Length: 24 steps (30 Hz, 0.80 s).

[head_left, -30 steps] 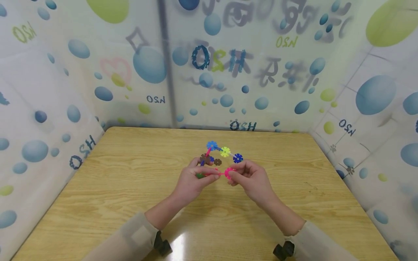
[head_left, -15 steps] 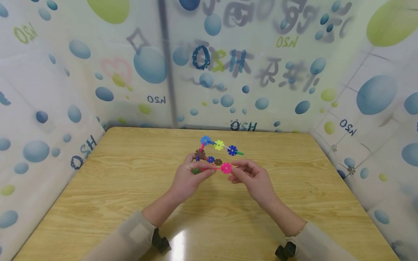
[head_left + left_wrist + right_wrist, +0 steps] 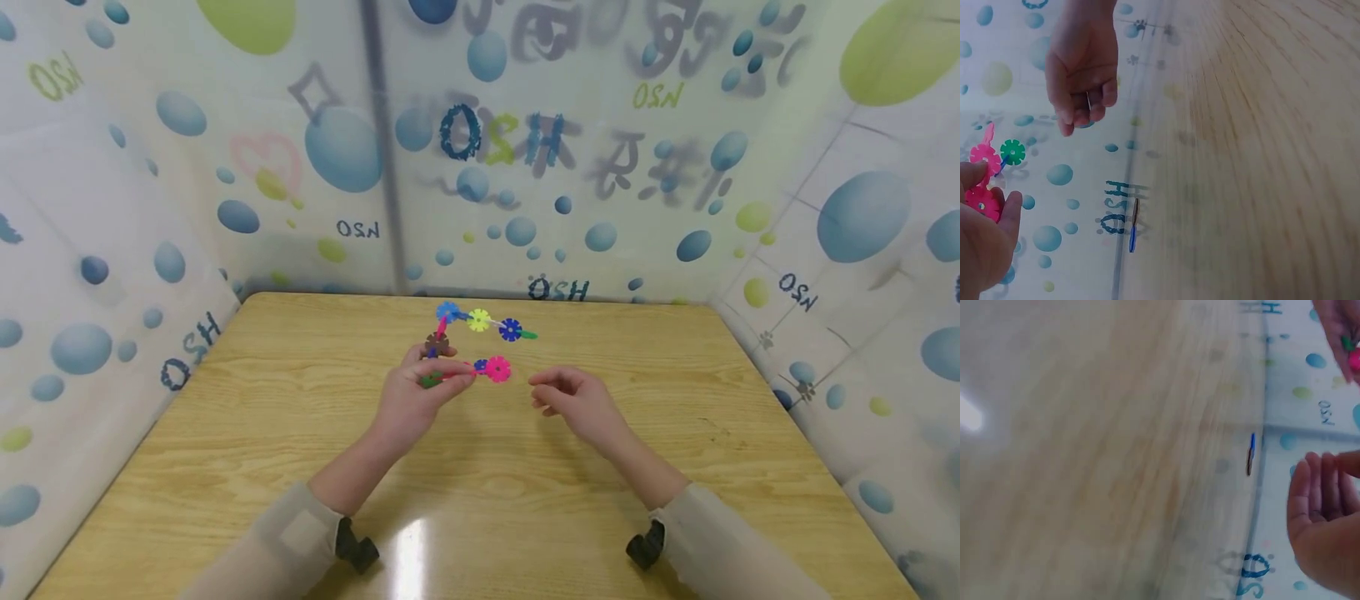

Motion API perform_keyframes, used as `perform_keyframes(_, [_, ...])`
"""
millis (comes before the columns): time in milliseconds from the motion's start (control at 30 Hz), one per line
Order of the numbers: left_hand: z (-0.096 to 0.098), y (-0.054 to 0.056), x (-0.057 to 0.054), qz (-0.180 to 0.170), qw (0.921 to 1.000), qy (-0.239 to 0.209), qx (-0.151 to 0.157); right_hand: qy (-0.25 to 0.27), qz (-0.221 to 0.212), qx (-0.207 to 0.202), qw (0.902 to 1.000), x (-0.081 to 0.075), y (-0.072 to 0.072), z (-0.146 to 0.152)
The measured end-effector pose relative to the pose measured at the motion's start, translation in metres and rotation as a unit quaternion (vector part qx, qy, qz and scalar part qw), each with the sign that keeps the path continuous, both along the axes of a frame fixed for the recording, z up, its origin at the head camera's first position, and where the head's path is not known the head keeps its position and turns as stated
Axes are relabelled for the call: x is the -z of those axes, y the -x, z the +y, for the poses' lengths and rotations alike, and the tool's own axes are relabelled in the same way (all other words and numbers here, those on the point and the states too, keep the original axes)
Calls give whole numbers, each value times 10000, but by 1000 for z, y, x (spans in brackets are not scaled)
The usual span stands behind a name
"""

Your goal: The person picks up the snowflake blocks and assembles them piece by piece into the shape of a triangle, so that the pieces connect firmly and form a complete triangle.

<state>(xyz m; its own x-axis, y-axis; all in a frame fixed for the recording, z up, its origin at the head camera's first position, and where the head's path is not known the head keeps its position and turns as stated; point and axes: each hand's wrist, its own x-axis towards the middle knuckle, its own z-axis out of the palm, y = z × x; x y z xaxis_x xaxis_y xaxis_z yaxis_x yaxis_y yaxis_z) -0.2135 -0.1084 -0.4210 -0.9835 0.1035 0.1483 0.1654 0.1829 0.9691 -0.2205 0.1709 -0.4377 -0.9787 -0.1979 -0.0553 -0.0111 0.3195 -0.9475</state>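
My left hand [image 3: 408,402] pinches a chain of notched plastic snowflake discs between thumb and fingers. A pink disc [image 3: 498,369] sticks out past those fingertips at one end. From there the chain bends round through a brown disc [image 3: 437,342], a light blue disc [image 3: 447,312] and a yellow disc [image 3: 478,320]. Beyond a dark blue disc [image 3: 511,330], a green disc [image 3: 530,336] seen edge-on forms the other end. Palm and fingers hide part of the chain. My right hand [image 3: 585,410] is apart from it, fingers loosely bent, holding nothing.
A joined blue and brown disc pair [image 3: 1134,225] lies on the wooden table [image 3: 675,400], mostly behind the chain in the head view. Patterned curtains [image 3: 480,225] stand along the table's back and sides.
My right hand has let go of the pink disc and drawn back from it. My left hand has moved left and slightly away from me with the chain.
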Motion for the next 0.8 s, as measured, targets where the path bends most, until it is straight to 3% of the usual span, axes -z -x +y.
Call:
perform_keyframes(267, [-1, 2, 2, -21, 10000, -57, -67, -1298, -348, -269, 9906, 15, 46, -9])
perform_keyframes(433, [-1, 2, 4, -16, 9999, -138, -79, -1596, -399, -419, 9855, 20, 67, -20])
perform_keyframes(600, [-2, 1, 3, -78, 9999, -148, -40, -1978, -462, -463, 9781, 21, 78, -31])
perform_keyframes(800, [-2, 1, 3, -149, 9998, -90, -21, -2254, -454, -530, 9718, 25, 81, -41])
